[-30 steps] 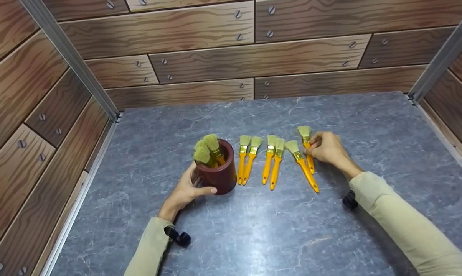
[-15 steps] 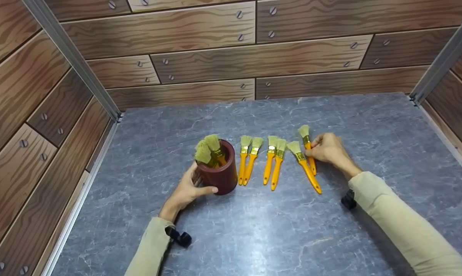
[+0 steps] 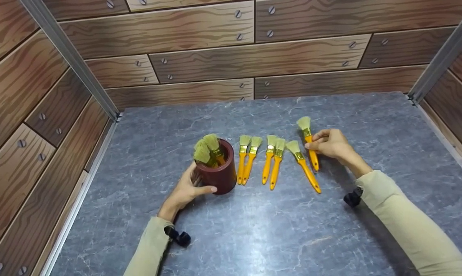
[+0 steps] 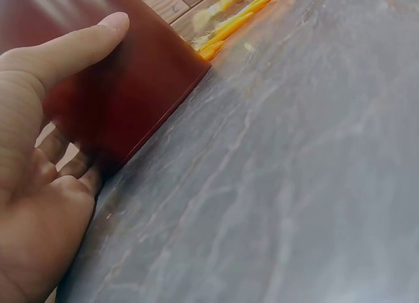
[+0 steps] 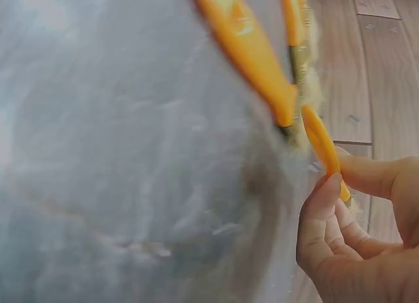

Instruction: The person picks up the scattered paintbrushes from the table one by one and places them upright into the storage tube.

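My left hand holds a dark red-brown cylindrical cup, thumb along its near side and fingers around the far left; the cup stands on the table. Several paintbrushes stand in it, bristles up. A yellow-handled paintbrush is pinched between thumb and fingers of my right hand, bristles pointing away; in the right wrist view its handle appears raised off the table. Just left of it lies a single paintbrush. Two pairs of paintbrushes, one pair and another, lie nearer the cup.
A grey marbled table carries everything. Wood-patterned panels close off the back and sides, with metal corner posts at left and right. A small black camera is strapped at each wrist.
My right hand has lifted its paintbrush a little up and away from the lone brush beside it. The left hand and cup have stayed put.
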